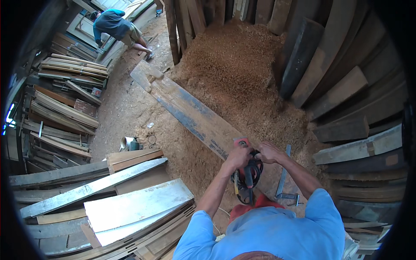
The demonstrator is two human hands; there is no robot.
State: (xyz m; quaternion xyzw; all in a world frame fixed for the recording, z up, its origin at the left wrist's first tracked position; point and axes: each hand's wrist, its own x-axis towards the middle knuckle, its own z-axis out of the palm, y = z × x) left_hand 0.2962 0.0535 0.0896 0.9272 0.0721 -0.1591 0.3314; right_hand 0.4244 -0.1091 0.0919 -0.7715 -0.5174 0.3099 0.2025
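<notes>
A red power tool [241, 141], likely an electric planer, sits at the near end of a long worn wooden bench [195, 112]. My left hand [238, 157] is closed over the tool's body. Just to its right, my right hand [268, 153] has its fingers curled at a black power cord [256, 173]. The cord is looped in a coil against the tool and hangs below the bench end. My hands cover much of the tool.
Wood shavings [229, 56] are heaped beyond the bench. Boards [333, 52] lean along the right, and stacked planks [65, 112] and a white panel [134, 208] lie left. A metal square [284, 173] lies by my right arm. Another person [115, 28] bends over at far left.
</notes>
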